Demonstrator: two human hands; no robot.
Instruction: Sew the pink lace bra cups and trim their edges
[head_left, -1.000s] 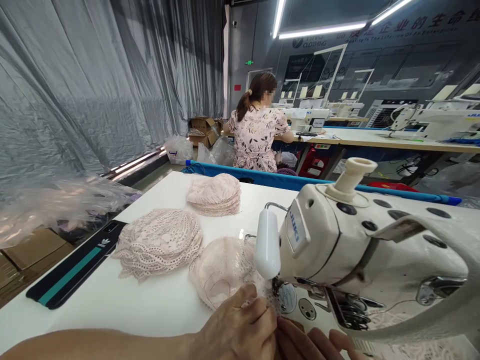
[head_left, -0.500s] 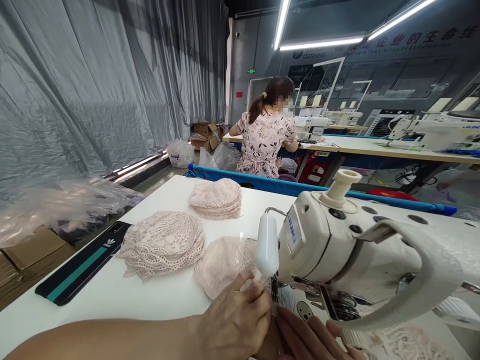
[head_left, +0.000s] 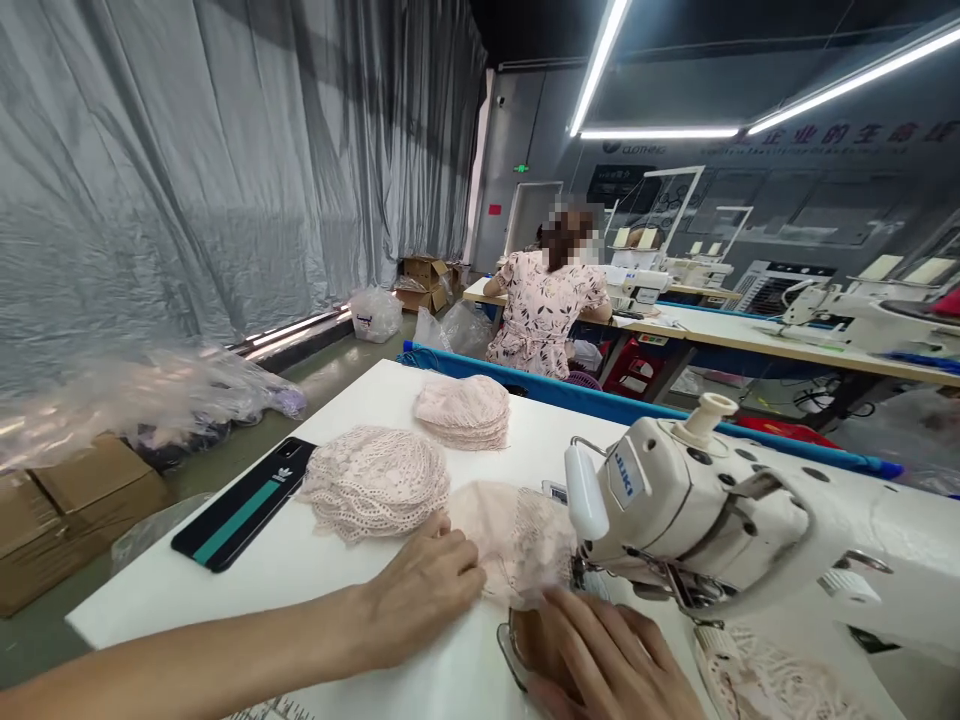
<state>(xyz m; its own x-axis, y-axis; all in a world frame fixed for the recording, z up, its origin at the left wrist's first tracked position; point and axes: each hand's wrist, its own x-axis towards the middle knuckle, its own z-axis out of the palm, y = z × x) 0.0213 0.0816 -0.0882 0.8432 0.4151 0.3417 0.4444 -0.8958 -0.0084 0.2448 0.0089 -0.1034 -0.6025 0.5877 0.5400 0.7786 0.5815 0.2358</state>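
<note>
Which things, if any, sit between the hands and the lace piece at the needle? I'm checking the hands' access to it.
Nothing visible does. The left hand rests on the lace piece, and the right hand touches its near edge beside the sewing machine.

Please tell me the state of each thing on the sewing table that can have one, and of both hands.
left hand: open, flat on the table, fingertips on the lace piece.
right hand: open, fingers spread, resting near the needle.
lace piece: lying flat, partly under the sewing machine head.
sewing machine: upright on the table.
near lace stack: piled, untouched.
far lace stack: piled, untouched.
phone: lying flat at the table edge.
</note>
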